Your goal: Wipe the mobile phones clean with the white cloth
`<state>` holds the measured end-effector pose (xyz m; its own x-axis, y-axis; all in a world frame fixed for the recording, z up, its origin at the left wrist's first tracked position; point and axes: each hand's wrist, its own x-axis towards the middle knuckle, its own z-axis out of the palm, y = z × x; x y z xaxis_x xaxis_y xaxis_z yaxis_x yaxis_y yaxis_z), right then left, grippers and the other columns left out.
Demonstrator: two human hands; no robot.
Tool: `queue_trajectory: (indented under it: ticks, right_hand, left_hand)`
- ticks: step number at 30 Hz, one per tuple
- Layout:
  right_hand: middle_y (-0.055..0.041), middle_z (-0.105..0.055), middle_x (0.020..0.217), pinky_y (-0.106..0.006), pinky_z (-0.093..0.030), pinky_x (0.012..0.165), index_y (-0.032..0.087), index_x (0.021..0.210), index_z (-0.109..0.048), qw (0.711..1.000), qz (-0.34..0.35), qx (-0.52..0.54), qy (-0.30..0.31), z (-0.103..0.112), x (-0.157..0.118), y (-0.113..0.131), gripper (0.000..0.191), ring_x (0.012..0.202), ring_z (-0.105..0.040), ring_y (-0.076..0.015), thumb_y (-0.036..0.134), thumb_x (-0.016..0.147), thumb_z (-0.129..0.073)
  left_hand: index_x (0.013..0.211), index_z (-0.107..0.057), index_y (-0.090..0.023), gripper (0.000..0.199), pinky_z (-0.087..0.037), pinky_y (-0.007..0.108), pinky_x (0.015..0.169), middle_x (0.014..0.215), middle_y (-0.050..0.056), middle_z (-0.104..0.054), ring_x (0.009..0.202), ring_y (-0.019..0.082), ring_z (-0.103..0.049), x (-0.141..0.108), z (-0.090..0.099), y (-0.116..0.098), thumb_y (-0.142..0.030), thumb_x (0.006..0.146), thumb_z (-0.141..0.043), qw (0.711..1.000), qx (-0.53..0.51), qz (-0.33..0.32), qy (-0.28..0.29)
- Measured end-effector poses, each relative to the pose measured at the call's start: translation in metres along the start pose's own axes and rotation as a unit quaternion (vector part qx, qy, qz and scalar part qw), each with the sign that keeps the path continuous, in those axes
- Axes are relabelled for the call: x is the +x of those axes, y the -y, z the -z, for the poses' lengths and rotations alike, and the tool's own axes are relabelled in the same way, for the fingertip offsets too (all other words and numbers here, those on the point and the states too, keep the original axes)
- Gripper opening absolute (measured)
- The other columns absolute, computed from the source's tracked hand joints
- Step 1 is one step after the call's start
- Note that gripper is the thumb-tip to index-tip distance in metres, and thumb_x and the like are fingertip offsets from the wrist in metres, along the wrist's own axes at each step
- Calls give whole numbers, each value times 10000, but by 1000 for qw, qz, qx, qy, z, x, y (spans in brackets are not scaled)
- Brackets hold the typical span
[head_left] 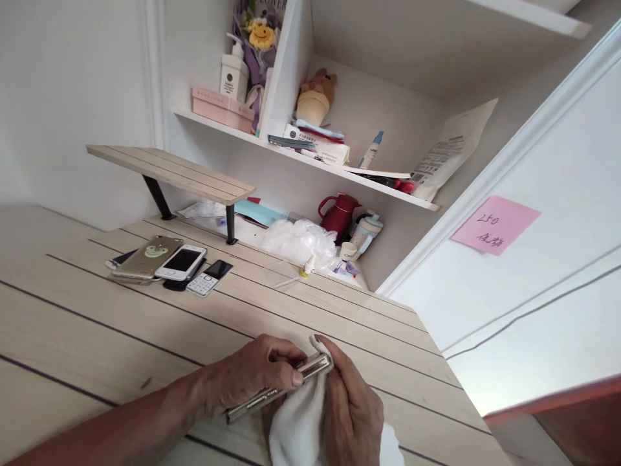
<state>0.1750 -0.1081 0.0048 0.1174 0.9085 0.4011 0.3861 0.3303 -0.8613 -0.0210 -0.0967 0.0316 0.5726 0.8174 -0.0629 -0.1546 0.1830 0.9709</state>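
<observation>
Our left hand [252, 375] holds a thin silver phone [315, 367], fingers shut around it. Our right hand [352, 414] pinches a white cloth [295, 421] against the phone, fingers close together. Well past our fingers, other phones [182, 262] lie on the table [145, 323].

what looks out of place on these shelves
A large white printed paper sheet looks odd: it stands tilted at the right end of the white shelf, jutting past the shelf edge instead of lying flat.
</observation>
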Motion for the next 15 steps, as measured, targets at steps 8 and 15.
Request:
queue_trajectory:
  ticks: [8, 15]
  right_hand:
    - [-40, -799, 858, -239, -567, 577, 197, 1164, -775, 993, -78, 77, 48, 0, 4, 4, 411, 623, -703, -171, 478, 940, -576]
    - [-37, -806, 946, -242, -585, 639, 237, 1137, -780, 999, 36, -9, 31, 4, -1, 4, 360, 717, -745, -179, 423, 975, -518]
  left_hand:
    - [1127, -742, -134, 485, -399, 224, 546, 707, 8, -611, 574, 123, -495, 0, 0, -5, -462, 769, -723, 1000, -9, 0, 13]
    - [1102, -741, -132, 467, -376, 232, 554, 722, -2, -572, 593, 130, -465, -1, -2, -3, -468, 779, -700, 1000, 16, -3, 3]
